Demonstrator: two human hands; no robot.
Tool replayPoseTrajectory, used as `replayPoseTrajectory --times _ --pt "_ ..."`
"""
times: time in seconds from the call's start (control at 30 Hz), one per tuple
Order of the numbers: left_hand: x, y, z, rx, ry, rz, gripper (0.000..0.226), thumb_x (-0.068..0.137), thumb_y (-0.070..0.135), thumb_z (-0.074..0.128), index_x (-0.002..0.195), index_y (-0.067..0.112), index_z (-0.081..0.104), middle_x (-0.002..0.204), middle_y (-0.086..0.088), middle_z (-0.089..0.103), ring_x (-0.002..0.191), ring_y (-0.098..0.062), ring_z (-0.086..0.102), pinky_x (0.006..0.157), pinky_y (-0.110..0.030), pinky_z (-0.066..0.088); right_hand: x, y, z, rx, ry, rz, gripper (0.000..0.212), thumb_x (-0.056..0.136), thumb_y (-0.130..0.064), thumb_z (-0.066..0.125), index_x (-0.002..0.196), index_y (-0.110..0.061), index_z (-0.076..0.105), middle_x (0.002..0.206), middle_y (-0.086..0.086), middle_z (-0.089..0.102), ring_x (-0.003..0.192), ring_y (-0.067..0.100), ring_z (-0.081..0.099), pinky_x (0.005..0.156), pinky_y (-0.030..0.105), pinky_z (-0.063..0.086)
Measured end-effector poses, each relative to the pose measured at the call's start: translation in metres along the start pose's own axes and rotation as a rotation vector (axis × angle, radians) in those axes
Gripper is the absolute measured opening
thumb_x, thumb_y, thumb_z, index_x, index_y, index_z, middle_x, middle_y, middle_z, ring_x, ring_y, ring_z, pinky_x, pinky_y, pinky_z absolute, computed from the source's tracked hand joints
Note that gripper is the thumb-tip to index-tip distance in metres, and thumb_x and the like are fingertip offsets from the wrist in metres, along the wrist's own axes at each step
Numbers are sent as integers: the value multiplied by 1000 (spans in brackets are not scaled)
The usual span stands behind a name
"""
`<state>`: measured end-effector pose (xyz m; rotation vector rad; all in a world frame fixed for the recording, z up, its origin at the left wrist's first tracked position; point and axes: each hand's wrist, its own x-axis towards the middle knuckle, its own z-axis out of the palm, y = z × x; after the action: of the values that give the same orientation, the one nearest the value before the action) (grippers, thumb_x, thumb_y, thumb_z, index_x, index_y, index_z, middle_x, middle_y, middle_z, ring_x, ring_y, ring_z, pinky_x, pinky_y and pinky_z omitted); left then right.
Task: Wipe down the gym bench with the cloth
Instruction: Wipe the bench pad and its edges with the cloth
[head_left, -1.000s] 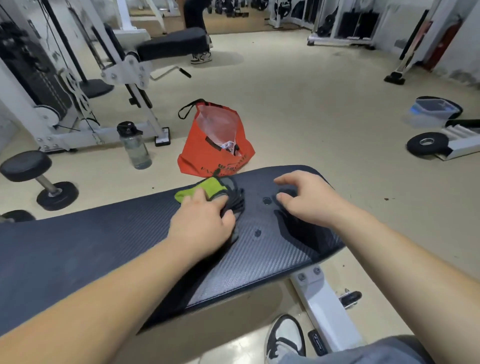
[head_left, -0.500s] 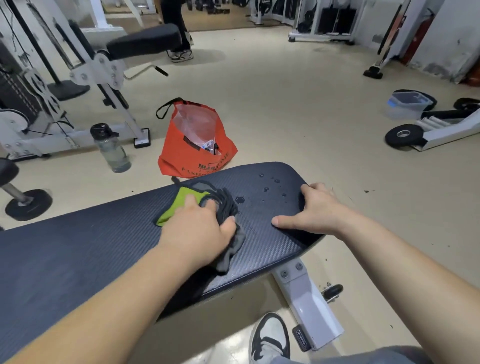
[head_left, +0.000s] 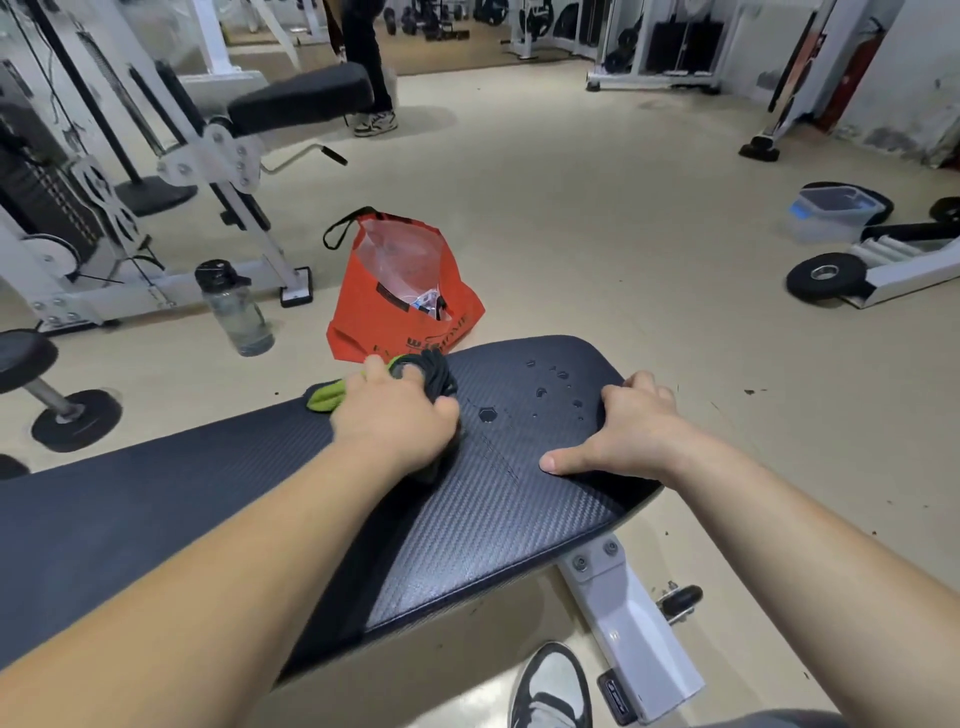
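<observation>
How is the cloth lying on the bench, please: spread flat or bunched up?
Bunched up: the cloth is crumpled into dark folds under the left hand, with a green corner sticking out on the bench pad.

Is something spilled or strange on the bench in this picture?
Yes. Small drops of liquid lie on the bench near its end, between the left hand, which grips the cloth, and the right hand. They look not yet wiped.

Orange bag (head_left: 400, 306): open on the floor, just beyond the left hand (head_left: 395, 421).
Water bottle (head_left: 235, 309): upright, left of the bag.
Weight plate (head_left: 823, 275): on the floor, well beyond the right hand (head_left: 636, 434).
Clear tub (head_left: 831, 210): behind the plate.
</observation>
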<state>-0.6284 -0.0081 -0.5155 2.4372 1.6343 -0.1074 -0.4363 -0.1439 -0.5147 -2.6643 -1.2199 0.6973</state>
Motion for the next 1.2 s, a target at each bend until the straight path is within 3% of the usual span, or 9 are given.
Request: replayPoseTrajectory --times 0.13,0.23,0.4,0.5,0.63,0.83,0.97,1.1,1.2 --pt "-46 39 13 -5 26 259 59 91 61 39 134 23 52 122 -12 43 121 -37 49 95 -45 46 1 3 -1 2 4 -2 89 59 -79 76 118 -15 58 124 7 35 128 29 32 108 46 41" --pt "-60 38 17 19 24 420 55 88 67 39 127 32 56 112 -7 43 114 -33 55 89 -42 49 4 7 0 32 39 1 59 85 -61 63 120 -14 58 133 10 36 133 32 31 111 46 38" --pt "-9 30 4 129 44 142 66 90 66 33 129 20 60 127 -15 48 122 -37 50 96 -48 48 4 11 5 116 116 -2 25 97 -34 48 109 -14 59 132 8 38 131 30 31 108 44 37" --pt "-29 51 9 196 61 243 71 91 65 33 132 13 59 130 -15 51 125 -36 46 99 -46 42 6 9 3 178 164 22 25 97 -26 43 105 -13 62 123 9 39 132 32 32 107 43 36" --pt "-56 39 12 271 115 465 73 82 78 24 119 29 62 122 -7 52 119 -32 42 99 -48 38 9 5 4 192 196 45 28 95 -25 42 102 -9 64 113 8 37 128 35 36 109 46 38" --pt "1 30 7 132 -92 216 80 87 79 27 154 36 33 154 -12 41 141 -38 33 112 -51 38 10 8 3 260 200 88 21 94 -23 40 85 -18 58 114 5 40 126 32 37 106 45 39" --pt "-39 41 23 183 -63 357 92 83 82 23 158 30 21 160 -13 32 145 -36 29 117 -51 32 16 14 3 413 256 152 25 87 -29 41 66 -21 53 101 4 51 100 31 46 79 39 44" --pt "1 34 18 173 2 328 78 91 75 24 157 33 25 158 -9 37 143 -34 35 111 -47 38 17 18 2 434 288 196 35 86 -36 40 104 -29 68 115 -1 66 114 29 57 89 39 50" --pt "46 55 16 141 -12 247 76 90 70 28 154 28 33 153 -13 43 138 -38 41 108 -49 39 20 23 1 467 329 199 26 93 -34 39 92 -28 64 94 -4 65 100 30 59 76 35 45"
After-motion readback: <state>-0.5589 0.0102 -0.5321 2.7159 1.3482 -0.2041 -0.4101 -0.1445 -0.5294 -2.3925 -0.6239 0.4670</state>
